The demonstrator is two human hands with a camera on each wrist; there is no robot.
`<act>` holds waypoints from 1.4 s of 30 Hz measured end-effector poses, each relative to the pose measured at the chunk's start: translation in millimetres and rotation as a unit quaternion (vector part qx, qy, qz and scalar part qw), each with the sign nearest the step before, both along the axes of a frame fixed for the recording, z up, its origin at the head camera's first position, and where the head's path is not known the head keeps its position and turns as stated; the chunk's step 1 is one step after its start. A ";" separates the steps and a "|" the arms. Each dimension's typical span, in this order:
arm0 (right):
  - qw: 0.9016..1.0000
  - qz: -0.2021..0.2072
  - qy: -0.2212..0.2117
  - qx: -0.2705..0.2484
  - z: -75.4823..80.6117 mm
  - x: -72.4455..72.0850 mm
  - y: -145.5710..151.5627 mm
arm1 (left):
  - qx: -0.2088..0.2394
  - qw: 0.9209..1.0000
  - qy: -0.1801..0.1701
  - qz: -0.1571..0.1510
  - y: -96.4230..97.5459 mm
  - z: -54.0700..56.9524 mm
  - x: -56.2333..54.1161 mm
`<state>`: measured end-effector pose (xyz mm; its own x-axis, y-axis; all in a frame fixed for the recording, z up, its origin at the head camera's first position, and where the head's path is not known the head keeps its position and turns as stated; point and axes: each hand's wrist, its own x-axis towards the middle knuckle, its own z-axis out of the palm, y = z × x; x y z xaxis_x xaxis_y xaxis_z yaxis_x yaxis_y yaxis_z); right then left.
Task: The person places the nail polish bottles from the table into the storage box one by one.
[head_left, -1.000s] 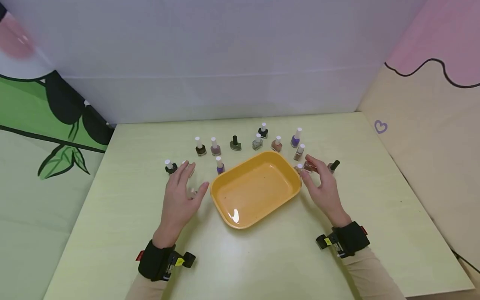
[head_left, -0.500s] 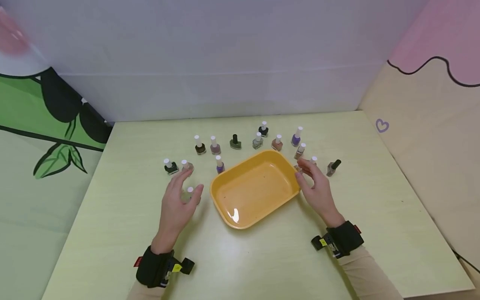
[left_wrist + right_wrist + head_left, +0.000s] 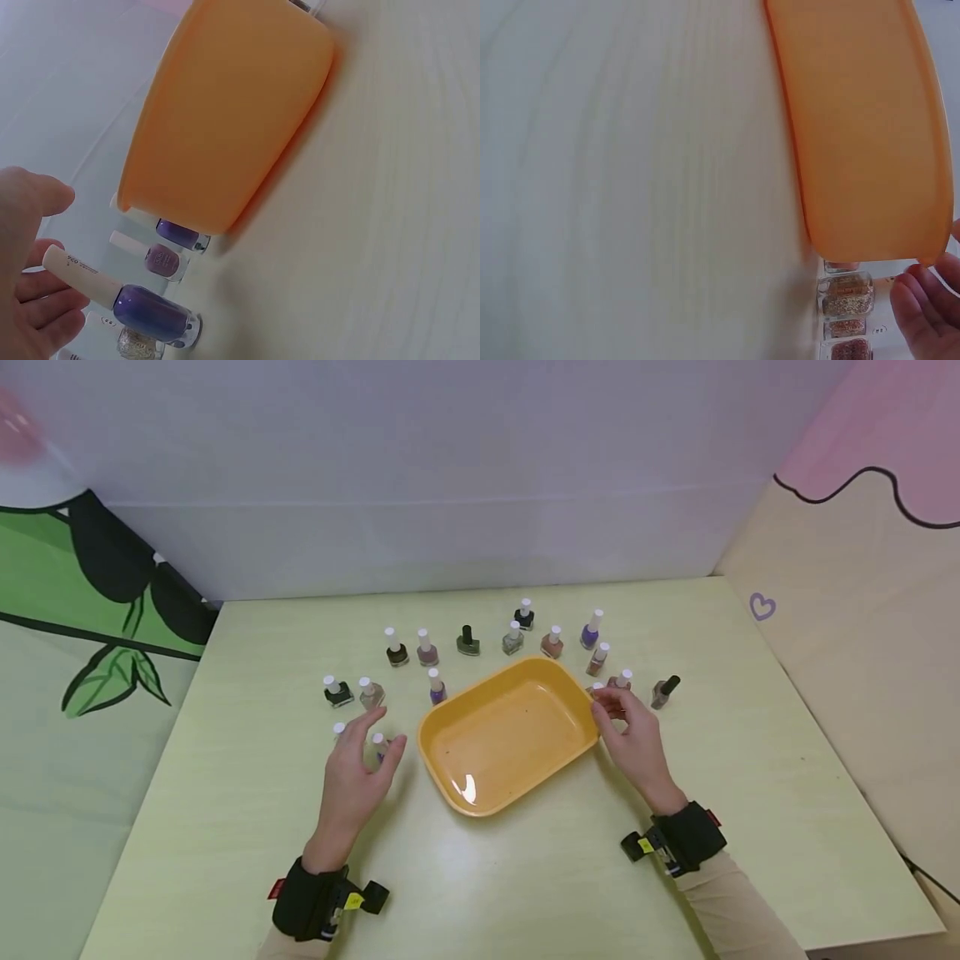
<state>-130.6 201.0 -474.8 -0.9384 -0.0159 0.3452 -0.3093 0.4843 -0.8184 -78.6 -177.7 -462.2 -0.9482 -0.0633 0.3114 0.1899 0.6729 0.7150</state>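
Note:
A yellow-orange tray (image 3: 480,743) lies at a slant in the middle of the table. My right hand (image 3: 633,743) is at its right end, with thumb and curled fingers on either side of the rim in the right wrist view. My left hand (image 3: 352,789) hovers apart from the tray's left side, fingers loosely bent. A purple nail polish bottle (image 3: 154,313) with a white cap stands upright between its thumb and fingers, seemingly not gripped. Beside my right fingers, a glittery nail polish bottle (image 3: 847,295) is partly hidden.
Several nail polish bottles stand behind the tray, including a green one with a black cap (image 3: 468,642) and a purple one (image 3: 591,631). A black-capped bottle (image 3: 664,692) tilts at the right. Dark (image 3: 338,693) and pale (image 3: 371,694) bottles stand at the left.
My right hand has moved left from the bottles onto the tray's rim. My left hand has drawn slightly back toward me, uncovering bottles. The tray and bottles stay in place.

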 end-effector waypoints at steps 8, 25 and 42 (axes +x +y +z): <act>0.996 -0.016 -0.086 0.025 0.2 1.0 0.0 | 0.008 1.000 -0.020 0.004 -0.3 -1.8 3.6; 0.988 -0.015 -0.144 0.059 -0.9 0.2 -1.9 | 0.003 0.999 -0.045 0.012 -3.7 -13.2 5.8; 0.985 -0.034 -0.151 0.069 0.1 0.0 -6.1 | -0.006 0.999 -0.034 0.016 -2.8 -10.9 2.5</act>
